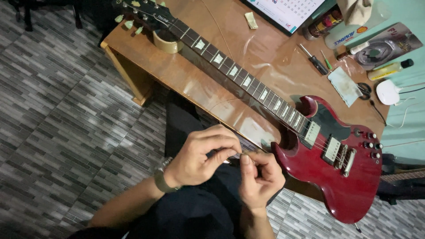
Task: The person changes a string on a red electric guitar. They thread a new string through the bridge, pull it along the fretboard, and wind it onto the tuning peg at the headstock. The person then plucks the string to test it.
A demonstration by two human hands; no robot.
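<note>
thin guitar string (234,156) pinched between both hands, just off red guitar (341,159) lower edge | left hand (199,155) grip closed on string | right hand (259,175) grip closed on string | guitar flat on counter (186,75) | screwdriver (313,59) beyond guitar body

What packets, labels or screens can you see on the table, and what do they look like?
Calendar sheet: top edge of the table, flat, white with a dark border and a grid.
Blister pack: top right corner, silvery grey card with a clear bubble.
White bottle: beside the pack, lying down, with a blue and red label.
Small yellow bottle: right edge, lying down, black cap.
Dark jar: next to the calendar, colourful label band.
</note>
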